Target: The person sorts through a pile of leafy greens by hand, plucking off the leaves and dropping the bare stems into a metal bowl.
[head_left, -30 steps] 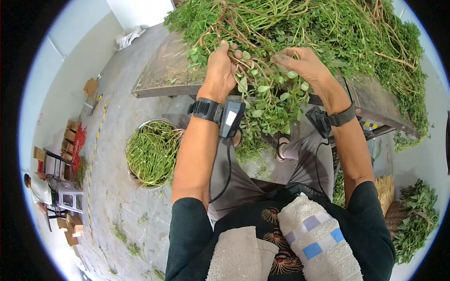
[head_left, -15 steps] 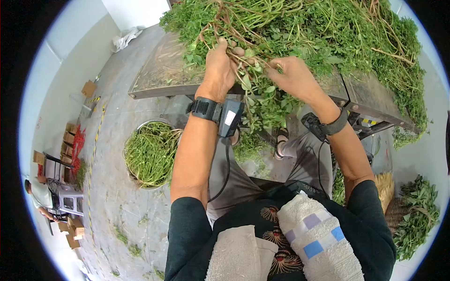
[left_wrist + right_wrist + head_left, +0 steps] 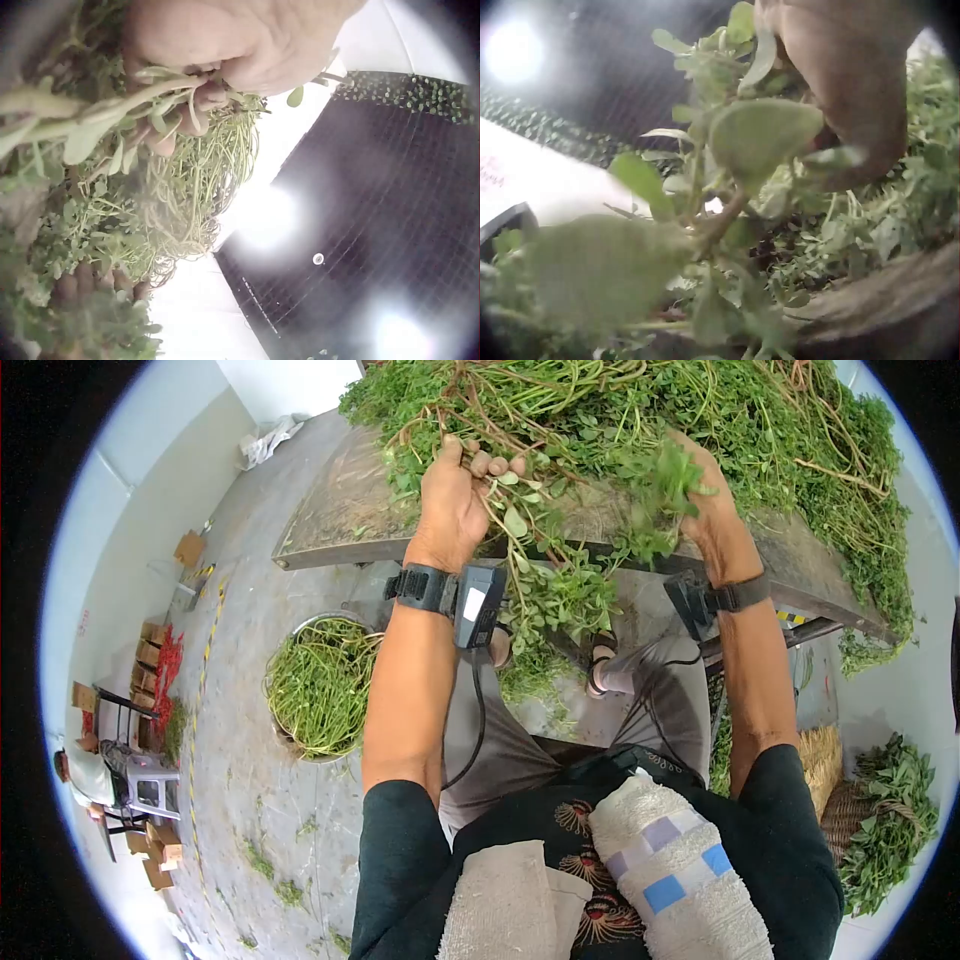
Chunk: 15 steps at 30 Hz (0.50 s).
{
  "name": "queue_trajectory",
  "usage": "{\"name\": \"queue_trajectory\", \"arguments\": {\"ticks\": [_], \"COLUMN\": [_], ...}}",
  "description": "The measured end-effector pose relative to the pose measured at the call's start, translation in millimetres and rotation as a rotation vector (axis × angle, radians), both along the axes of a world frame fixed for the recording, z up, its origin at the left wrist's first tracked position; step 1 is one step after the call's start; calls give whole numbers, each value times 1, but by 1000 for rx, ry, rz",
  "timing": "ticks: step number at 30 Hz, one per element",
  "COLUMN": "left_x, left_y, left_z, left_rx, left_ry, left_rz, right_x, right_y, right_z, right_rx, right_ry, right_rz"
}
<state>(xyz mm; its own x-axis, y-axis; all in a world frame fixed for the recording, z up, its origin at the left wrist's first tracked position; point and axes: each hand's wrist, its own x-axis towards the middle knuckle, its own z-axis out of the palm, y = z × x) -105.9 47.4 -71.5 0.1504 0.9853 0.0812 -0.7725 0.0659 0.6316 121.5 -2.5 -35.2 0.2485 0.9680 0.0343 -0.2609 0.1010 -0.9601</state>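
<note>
In the head view my left hand grips reddish stems of a leafy green bunch. The bunch's small oval leaves hang over the front edge of the table. My right hand, off to the right, holds a leafy sprig that is blurred and dangles over the table edge. A pale stem runs under the curled fingers in the left wrist view. Close leaves cover part of the right hand in the right wrist view.
A big heap of greens covers the back of the table. On the floor to the left stands a round metal basin of trimmed stems. A wicker basket with leaves sits at the right. Another person is far left.
My right hand has moved away from the left hand, to the right, carrying a leafy sprig. My left hand keeps its grip on the bunch and has shifted slightly left.
</note>
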Motion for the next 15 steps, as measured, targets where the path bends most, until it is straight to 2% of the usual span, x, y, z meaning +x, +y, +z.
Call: {"name": "queue_trajectory", "arguments": {"ticks": [2, 3, 5, 6, 8, 12, 15], "left_x": [5, 8, 12, 15, 17, 18, 15], "left_y": [0, -1, -2, -4, -2, -2, -3], "left_z": [-5, -4, -2, 0, -2, -1, -3], "left_rx": [15, 38, 51, 39, 53, 44, 99], "left_ry": [-29, -63, -43, -28, -43, -68, -49], "left_rz": [-29, -52, -77, -58, -65, -64, -98], "right_x": [-3, -9, -26, -32, -41, -51, -56], "right_y": [-10, -15, -23, -19, -6, 3, 3], "right_z": [4, 3, -2, -9, -32, -42, -41], "right_rx": [-88, -87, 112, 115, 451, 431, 412], "right_ry": [-150, -150, -794, -795, -1072, -1171, -1135], "right_rz": [173, 169, 362, 361, 216, 173, 171]}}
